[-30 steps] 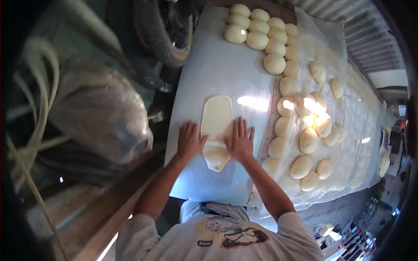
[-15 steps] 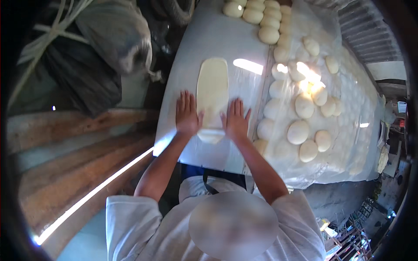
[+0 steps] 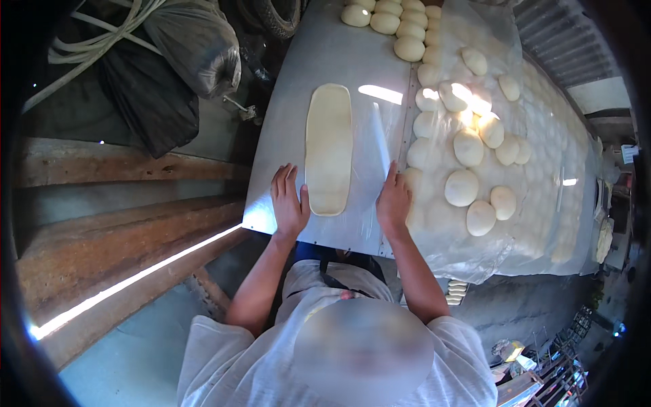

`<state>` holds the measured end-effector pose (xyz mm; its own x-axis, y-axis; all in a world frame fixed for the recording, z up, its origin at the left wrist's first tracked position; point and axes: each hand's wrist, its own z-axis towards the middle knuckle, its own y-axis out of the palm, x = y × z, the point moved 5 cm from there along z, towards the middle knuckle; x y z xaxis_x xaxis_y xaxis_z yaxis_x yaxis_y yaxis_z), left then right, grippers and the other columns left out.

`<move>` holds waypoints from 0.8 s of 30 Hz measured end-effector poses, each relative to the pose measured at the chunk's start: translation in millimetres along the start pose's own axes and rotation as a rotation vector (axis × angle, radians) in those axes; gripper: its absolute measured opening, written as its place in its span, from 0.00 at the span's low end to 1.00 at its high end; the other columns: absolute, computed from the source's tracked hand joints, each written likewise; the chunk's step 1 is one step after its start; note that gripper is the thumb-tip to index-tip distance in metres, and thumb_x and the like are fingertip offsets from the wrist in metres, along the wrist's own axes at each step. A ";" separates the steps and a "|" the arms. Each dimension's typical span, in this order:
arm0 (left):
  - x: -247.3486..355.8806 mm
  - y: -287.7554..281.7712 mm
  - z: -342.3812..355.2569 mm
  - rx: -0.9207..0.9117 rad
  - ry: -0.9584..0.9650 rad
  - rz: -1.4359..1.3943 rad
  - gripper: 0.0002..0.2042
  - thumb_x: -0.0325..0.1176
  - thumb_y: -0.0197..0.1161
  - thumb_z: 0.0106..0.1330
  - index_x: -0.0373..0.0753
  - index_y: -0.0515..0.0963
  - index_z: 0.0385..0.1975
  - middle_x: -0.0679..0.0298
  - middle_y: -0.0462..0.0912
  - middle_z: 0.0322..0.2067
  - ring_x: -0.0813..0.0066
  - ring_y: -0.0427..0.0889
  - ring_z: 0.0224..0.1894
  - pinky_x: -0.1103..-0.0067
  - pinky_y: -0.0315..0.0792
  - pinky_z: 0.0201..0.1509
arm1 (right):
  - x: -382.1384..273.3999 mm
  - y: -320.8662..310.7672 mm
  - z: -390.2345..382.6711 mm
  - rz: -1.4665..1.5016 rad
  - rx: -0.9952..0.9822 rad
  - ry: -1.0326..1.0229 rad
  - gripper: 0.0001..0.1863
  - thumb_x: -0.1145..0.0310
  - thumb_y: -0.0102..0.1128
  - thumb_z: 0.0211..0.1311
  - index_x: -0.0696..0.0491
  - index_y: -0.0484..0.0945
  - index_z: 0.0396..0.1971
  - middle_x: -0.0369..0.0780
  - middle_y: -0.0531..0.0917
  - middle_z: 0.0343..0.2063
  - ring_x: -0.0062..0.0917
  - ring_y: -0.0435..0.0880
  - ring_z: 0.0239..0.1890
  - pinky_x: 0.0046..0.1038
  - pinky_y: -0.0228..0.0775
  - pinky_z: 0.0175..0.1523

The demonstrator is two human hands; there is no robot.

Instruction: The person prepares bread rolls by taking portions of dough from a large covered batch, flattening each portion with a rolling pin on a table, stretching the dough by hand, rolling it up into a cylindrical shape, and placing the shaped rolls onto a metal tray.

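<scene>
A long, flat, rounded strip of dough (image 3: 328, 149) lies lengthwise on the metal-topped table (image 3: 285, 129). Just left of its near end, my left hand (image 3: 290, 203) hovers over or rests on the metal with fingers stretched and thumb apart, holding nothing. To the right of the dough, my right hand (image 3: 395, 203) is closed, its index finger pointing forward. Ahead of that fingertip runs a thin pale streak (image 3: 381, 139); whether it is a blade or a reflection is unclear. What the curled fingers hold is hidden.
Many round dough balls (image 3: 461, 188) sit on and under clear plastic sheeting (image 3: 529, 230) at the right; more dough balls (image 3: 409, 48) stand bare at the far end. Wooden beams (image 3: 129, 224) and dark bags (image 3: 152, 102) flank the left side.
Both hands have come off the dough, the left slightly back and the right outward to the right. The dough's near end, folded or raised before, now lies flat.
</scene>
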<state>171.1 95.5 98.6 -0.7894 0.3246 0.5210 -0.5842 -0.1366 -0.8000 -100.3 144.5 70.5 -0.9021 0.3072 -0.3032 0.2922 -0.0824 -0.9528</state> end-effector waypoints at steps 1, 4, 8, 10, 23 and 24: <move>-3.0 3.3 19.2 0.001 0.012 -0.056 0.21 0.30 0.55 0.69 0.29 0.68 0.61 0.45 0.70 0.61 0.45 0.67 0.65 0.56 0.60 0.69 | -1.7 0.7 23.0 -0.010 -0.073 0.042 0.28 0.69 0.57 0.63 0.57 0.70 0.64 0.47 0.75 0.54 0.40 0.77 0.54 0.50 0.62 0.62; -24.6 25.6 80.0 -0.121 -0.174 -0.225 0.22 0.26 0.60 0.66 0.30 0.69 0.59 0.46 0.74 0.56 0.46 0.71 0.61 0.60 0.65 0.66 | -21.2 -3.7 89.5 -0.124 -0.186 0.203 0.31 0.70 0.54 0.64 0.57 0.64 0.69 0.49 0.74 0.55 0.44 0.74 0.59 0.47 0.61 0.65; -49.0 66.4 173.8 -0.137 -0.165 -0.423 0.28 0.25 0.63 0.65 0.30 0.64 0.65 0.44 0.73 0.57 0.46 0.70 0.63 0.64 0.66 0.67 | -93.3 4.3 188.9 0.014 -0.154 -0.033 0.31 0.70 0.56 0.64 0.58 0.64 0.68 0.51 0.64 0.67 0.48 0.65 0.68 0.43 0.62 0.68; -57.4 90.1 218.7 -0.139 -0.057 -0.317 0.30 0.25 0.63 0.64 0.30 0.62 0.66 0.43 0.73 0.58 0.46 0.69 0.64 0.64 0.66 0.67 | -129.1 10.6 232.0 0.273 0.136 -0.282 0.29 0.69 0.57 0.66 0.59 0.65 0.66 0.52 0.69 0.64 0.48 0.68 0.65 0.42 0.65 0.67; -20.9 29.5 272.6 -0.712 -0.027 -0.793 0.05 0.23 0.62 0.67 0.34 0.79 0.40 0.63 0.83 0.34 0.71 0.82 0.39 0.75 0.74 0.46 | -112.0 -52.1 243.1 0.866 -0.651 -0.328 0.10 0.73 0.63 0.63 0.59 0.82 0.43 0.40 0.84 0.33 0.25 0.83 0.35 0.28 0.76 0.43; -11.3 9.7 266.9 -0.835 -0.202 -1.004 0.06 0.24 0.63 0.67 0.34 0.79 0.41 0.65 0.82 0.32 0.78 0.80 0.37 0.78 0.74 0.45 | -109.9 -74.1 244.6 0.899 -0.688 -0.245 0.11 0.73 0.63 0.64 0.60 0.82 0.44 0.39 0.84 0.31 0.22 0.82 0.33 0.25 0.76 0.41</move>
<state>124.0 -159.3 164.4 -0.1411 -0.2089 0.9677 -0.6941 0.7179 0.0538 -100.5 -115.0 170.6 -0.2960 0.2015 -0.9337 0.9026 0.3788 -0.2044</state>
